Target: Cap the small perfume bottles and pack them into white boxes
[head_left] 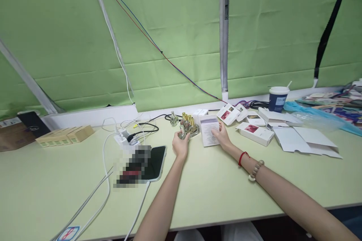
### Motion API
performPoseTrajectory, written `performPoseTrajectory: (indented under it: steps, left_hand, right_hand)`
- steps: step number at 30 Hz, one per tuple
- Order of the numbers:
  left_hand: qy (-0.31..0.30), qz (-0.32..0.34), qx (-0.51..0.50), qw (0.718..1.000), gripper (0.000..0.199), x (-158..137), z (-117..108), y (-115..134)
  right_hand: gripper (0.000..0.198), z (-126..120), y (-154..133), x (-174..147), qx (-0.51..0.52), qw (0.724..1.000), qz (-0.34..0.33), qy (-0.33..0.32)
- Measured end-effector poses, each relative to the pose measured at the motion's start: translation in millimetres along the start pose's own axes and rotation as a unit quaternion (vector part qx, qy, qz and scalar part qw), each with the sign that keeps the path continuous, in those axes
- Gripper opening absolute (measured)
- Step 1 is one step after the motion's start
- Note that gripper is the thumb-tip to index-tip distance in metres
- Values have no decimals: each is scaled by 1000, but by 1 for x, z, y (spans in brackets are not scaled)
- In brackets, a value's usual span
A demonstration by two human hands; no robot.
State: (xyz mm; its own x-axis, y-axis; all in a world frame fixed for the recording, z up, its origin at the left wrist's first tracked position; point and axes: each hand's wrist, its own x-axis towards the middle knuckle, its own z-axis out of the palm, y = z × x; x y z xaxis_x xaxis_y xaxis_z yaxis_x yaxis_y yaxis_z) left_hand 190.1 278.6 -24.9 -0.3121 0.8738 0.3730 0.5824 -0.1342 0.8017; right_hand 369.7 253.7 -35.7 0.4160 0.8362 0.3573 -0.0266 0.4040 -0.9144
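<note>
My left hand (180, 146) is closed around a small clear glass perfume bottle (183, 133), partly hidden by my fingers. Right behind it stands a cluster of similar bottles with gold caps (192, 121). One more bottle, silver-topped (173, 119), stands a little to the left of the cluster. My right hand (222, 137) grips the right side of a white box with printed text (209, 131), its text side facing me. The fingers behind the box are hidden.
Flat white cartons with red pictures (255, 132) and unfolded card (307, 141) lie right. A blue paper cup (278, 99) stands behind them. Left are a phone (155, 162), a power strip (122, 140), white cables (106, 169) and a row of yellowish boxes (65, 135).
</note>
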Motion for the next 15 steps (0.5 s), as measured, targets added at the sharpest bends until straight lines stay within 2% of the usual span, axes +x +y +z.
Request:
performPoseTrajectory:
  steps: [3, 6, 12, 15]
  left_hand:
    - [14, 7, -77, 997, 39, 2, 2, 1]
    - [65, 24, -149, 986, 38, 2, -2, 11]
    - [108, 120, -267, 950, 40, -10, -27, 45]
    - [96, 216, -294, 926, 40, -18, -33, 54]
  right_hand:
    - [46, 0, -1, -1, -14, 999, -23, -19]
    - [41, 1, 0, -3, -10, 998, -20, -52]
    - [36, 8, -3, -12, -16, 993, -5, -114]
    - [41, 13, -4, -18, -27, 990, 7, -139]
